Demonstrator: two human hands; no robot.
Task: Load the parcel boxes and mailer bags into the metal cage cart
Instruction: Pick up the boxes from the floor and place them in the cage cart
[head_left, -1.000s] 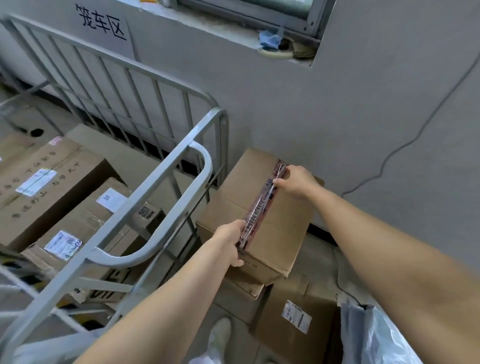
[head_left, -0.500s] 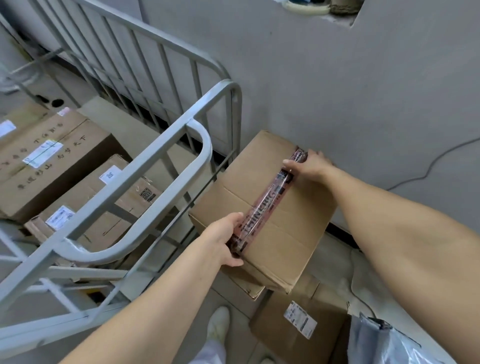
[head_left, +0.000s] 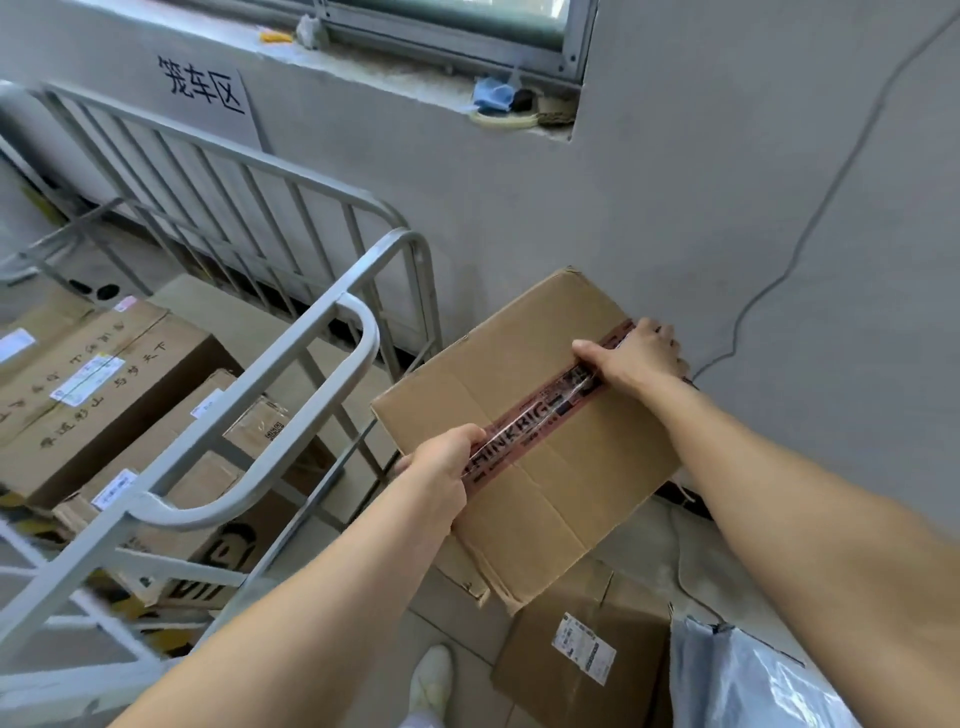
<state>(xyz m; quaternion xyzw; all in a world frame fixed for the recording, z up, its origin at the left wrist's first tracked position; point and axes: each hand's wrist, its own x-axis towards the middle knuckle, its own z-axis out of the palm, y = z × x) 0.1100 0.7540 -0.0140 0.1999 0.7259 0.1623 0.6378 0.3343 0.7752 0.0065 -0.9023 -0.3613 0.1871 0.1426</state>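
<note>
I hold a brown cardboard box (head_left: 524, 384) sealed with a red printed tape strip, lifted and tilted, just right of the cage cart's corner. My left hand (head_left: 441, 467) grips its near edge at the tape end. My right hand (head_left: 636, 356) grips the far edge at the other tape end. The grey metal cage cart (head_left: 291, 374) stands at left with barred sides and a curved handle. Inside it lie several labelled cardboard boxes (head_left: 104, 384).
Below the held box rest another brown box with a white label (head_left: 582, 649) and a grey plastic mailer bag (head_left: 743, 680) at bottom right. A grey wall with a cable and a window ledge stands close behind. My shoe (head_left: 431, 675) is on the tiled floor.
The box has risen off the stack below and tilted, still held by both hands. The view has lifted so the window ledge and wall sign show again.
</note>
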